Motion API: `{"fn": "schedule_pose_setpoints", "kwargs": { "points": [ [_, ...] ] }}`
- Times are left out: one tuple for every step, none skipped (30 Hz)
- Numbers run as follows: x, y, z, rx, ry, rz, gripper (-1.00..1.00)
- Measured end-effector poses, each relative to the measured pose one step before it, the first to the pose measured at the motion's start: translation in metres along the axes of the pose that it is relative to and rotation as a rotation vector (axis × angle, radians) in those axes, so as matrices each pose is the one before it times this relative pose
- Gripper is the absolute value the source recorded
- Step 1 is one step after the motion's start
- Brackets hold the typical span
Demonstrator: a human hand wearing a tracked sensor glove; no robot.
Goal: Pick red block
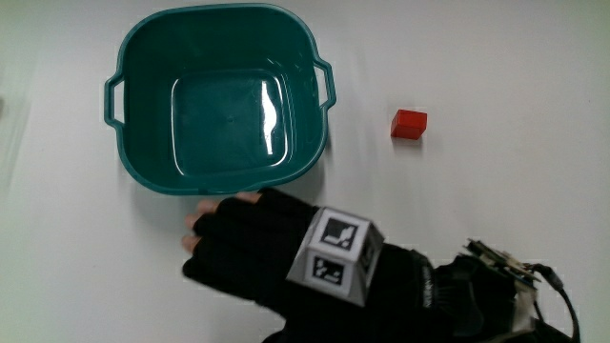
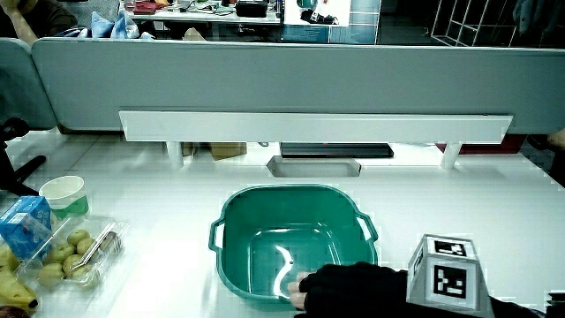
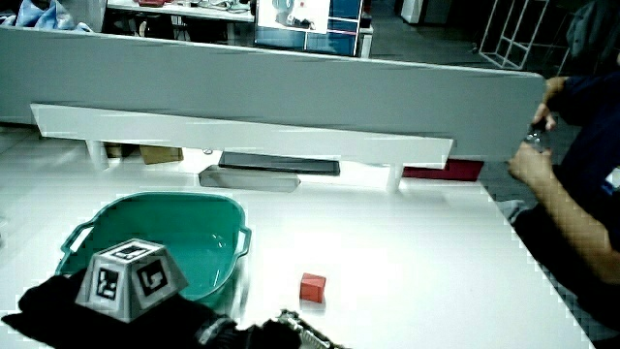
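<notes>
A small red block point(image 1: 409, 124) lies on the white table beside the teal basin point(image 1: 129, 157); a side view shows it point(image 3: 312, 287) too, apart from the basin point(image 3: 145, 201). The gloved hand point(image 1: 248, 250) rests low over the table, just nearer to the person than the basin's rim, well apart from the block. Its bare fingertips point(image 1: 195, 223) lie relaxed and hold nothing. A patterned cube point(image 1: 335, 255) sits on the back of the hand. In both side views the hand point(image 2: 353, 287) point(image 3: 53, 302) is at the basin's point(image 2: 231, 265) near rim. The basin has nothing in it.
At the table's edge in a side view stand a paper cup point(image 2: 64, 194), a blue carton point(image 2: 22, 225) and a clear box of fruit point(image 2: 75, 252). A low grey partition point(image 2: 291, 79) closes the table. A wired device point(image 1: 510, 269) sits on the forearm.
</notes>
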Motion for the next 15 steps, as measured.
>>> {"fn": "schedule_pose_setpoints", "kwargs": {
  "points": [
    [0.00224,-0.00338,0.00300,-0.02139,0.00102,-0.00941,0.00],
    [0.00369,-0.00317,0.00155,0.01130,0.00734,-0.01309,0.00],
    [0.00372,-0.00311,0.00161,0.01130,0.00734,-0.01309,0.00],
    [0.00375,-0.00304,0.00168,0.01130,0.00734,-0.01309,0.00],
    [0.00377,-0.00297,0.00174,0.01130,0.00734,-0.01309,0.00],
    [0.00380,-0.00290,0.00180,0.01130,0.00734,-0.01309,0.00],
    [0.00382,-0.00283,0.00186,0.01130,0.00734,-0.01309,0.00],
    [0.00323,-0.00212,0.00185,-0.00566,-0.02050,-0.01534,0.00],
    [0.00470,-0.00143,0.00069,0.00323,0.00366,-0.01426,0.00],
    [0.00472,-0.00136,0.00071,0.00323,0.00366,-0.01426,0.00],
    [0.00473,-0.00129,0.00073,0.00323,0.00366,-0.01426,0.00],
    [0.00475,-0.00122,0.00075,0.00323,0.00366,-0.01426,0.00],
    [0.00476,-0.00115,0.00077,0.00323,0.00366,-0.01426,0.00],
    [0.00477,-0.00108,0.00079,0.00323,0.00366,-0.01426,0.00],
    [0.00479,-0.00101,0.00082,0.00323,0.00366,-0.01426,0.00]
  ]
}}
